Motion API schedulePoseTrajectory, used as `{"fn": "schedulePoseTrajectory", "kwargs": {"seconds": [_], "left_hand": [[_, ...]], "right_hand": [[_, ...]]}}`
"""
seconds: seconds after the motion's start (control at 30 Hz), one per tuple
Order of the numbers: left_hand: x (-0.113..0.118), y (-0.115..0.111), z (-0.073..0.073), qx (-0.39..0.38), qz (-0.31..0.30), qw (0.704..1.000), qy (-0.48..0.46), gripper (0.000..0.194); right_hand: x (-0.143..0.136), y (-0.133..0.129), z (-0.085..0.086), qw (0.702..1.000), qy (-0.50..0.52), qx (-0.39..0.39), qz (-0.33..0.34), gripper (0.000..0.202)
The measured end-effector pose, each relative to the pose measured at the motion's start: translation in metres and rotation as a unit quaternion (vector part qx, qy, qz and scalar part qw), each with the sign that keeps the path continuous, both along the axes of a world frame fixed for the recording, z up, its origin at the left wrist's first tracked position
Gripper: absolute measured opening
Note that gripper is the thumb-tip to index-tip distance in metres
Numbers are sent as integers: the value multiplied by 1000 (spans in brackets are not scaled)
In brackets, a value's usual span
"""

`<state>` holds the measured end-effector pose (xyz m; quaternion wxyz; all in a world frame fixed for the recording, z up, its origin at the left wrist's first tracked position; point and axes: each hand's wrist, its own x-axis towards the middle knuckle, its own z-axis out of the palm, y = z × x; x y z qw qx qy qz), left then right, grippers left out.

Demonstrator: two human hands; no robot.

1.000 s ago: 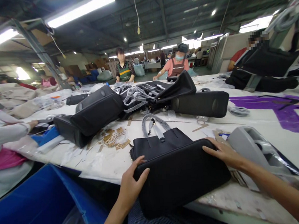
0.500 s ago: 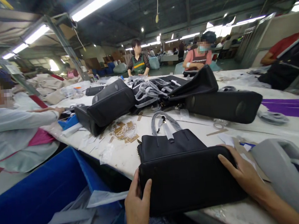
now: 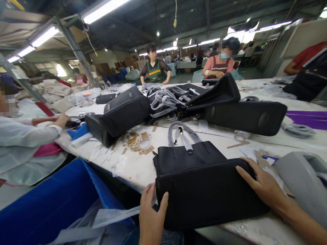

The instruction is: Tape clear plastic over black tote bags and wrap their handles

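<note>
A black handbag (image 3: 210, 194) lies on its side at the table's near edge, its flat base turned towards me. Its handles (image 3: 172, 131), wrapped in clear plastic, point away, and a white-wrapped tag (image 3: 185, 140) hangs on its front. My left hand (image 3: 154, 209) grips the bag's left end, thumb on the base and fingers round the edge. At the upper right corner my right hand (image 3: 260, 184) holds it too, thumb across the base and fingers over the top edge. The fingertips behind the bag are hidden.
More black bags (image 3: 127, 110) are piled across the white table (image 3: 139, 172). Cards with white strings (image 3: 138, 142) lie left of centre. A blue bin (image 3: 45, 198) with pale strips stands at lower left, a grey tape dispenser (image 3: 305, 187) at right. Several co-workers stand around.
The bag has tipped slightly, its base edge a little higher, still between both my hands. My left hand's fingers have shifted at the bag's end. The co-worker at left has moved an arm.
</note>
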<state>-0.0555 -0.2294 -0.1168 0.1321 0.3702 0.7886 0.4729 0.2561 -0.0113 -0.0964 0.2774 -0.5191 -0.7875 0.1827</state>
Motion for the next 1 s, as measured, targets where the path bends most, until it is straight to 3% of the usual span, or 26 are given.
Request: {"fn": "schedulePoseTrajectory", "kwargs": {"seconds": [0.2,0.37,0.57,0.8,1.0], "left_hand": [[0,4,9,-14,5,1000,17,55],[-10,8,19,-54,-43,995,74,50],[-25,15,27,-88,-93,987,95,72],[-29,17,11,-44,-112,990,71,59],[-27,13,7,-40,-96,994,32,62]], "right_hand": [[-7,6,-6,999,-48,-3,-21,57],[-14,20,-8,997,-73,-4,33,49],[-16,24,-8,996,-68,6,50,43],[-14,-5,10,988,-71,118,-67,47],[-15,-18,20,983,-107,79,-129,45]]}}
